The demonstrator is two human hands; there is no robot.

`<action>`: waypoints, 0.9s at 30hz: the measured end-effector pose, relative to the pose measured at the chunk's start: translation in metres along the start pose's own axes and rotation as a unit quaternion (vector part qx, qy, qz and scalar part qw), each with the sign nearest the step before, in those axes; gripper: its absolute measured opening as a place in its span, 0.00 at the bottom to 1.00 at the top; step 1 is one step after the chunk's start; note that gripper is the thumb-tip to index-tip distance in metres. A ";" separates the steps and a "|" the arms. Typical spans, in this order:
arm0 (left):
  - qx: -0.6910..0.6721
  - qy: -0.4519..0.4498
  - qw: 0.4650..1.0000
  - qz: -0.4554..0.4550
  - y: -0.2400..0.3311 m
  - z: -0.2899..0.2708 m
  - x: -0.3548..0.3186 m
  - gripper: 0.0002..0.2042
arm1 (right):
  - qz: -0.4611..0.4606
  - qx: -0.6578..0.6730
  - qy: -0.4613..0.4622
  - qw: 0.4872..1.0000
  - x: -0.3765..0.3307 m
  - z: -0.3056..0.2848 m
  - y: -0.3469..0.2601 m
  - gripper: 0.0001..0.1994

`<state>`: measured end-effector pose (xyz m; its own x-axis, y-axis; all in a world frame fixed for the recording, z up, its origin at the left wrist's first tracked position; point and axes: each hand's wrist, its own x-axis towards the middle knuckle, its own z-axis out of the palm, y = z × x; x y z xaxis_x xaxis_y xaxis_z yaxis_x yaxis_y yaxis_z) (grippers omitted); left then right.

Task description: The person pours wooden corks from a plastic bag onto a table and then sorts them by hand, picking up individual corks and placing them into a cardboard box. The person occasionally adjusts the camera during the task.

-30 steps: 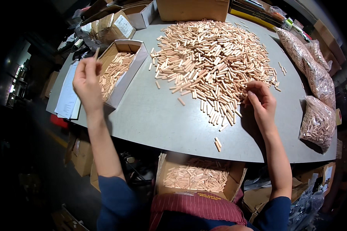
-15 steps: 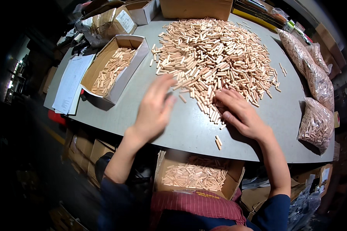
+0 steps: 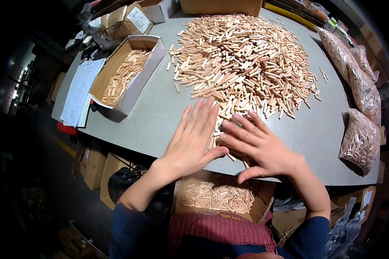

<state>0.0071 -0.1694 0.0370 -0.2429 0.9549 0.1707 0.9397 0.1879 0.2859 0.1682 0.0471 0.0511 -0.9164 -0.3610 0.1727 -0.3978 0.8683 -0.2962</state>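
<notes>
A broad heap of short wooden dowels (image 3: 246, 60) covers the far middle of the grey table. At its near edge my left hand (image 3: 192, 136) lies palm down with the fingers stretched out, over a few dowels. My right hand (image 3: 255, 144) is beside it, fingers spread, angled toward the left hand. Some loose dowels (image 3: 212, 139) show in the gap between the two hands; others are hidden beneath the palms. Below the table's near edge, right under my hands, a cardboard box (image 3: 263, 203) holds a layer of dowels.
On the left stands a long open carton (image 3: 145, 71) partly filled with dowels, beside printed sheets (image 3: 80, 95). Clear plastic bags of dowels (image 3: 361, 140) line the right edge. A brown box (image 3: 220, 6) stands behind the heap, and a taped parcel (image 3: 134, 21) lies at the far left.
My left hand has moved right and flattened at the heap's near edge. My right hand has drawn nearer to me, its fingers now spread. Dowels at the near edge are now between and under the hands.
</notes>
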 end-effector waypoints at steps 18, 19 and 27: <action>0.017 0.000 0.999 0.031 0.016 0.001 -0.006 0.50 | 0.248 0.141 0.447 0.848 -0.025 -0.002 0.073 0.15; 0.017 0.001 0.999 0.029 0.017 0.002 -0.007 0.50 | 0.254 0.142 0.443 0.848 -0.024 -0.003 0.071 0.14; 0.018 -0.028 0.999 0.035 0.024 0.001 -0.012 0.49 | 0.266 0.133 0.446 0.844 -0.019 -0.004 0.066 0.14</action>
<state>0.0327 -0.1762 0.0406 -0.1642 0.9770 0.1360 0.9622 0.1283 0.2402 0.1597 0.1124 0.0324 -0.6193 0.5590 0.5513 -0.0442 0.6763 -0.7353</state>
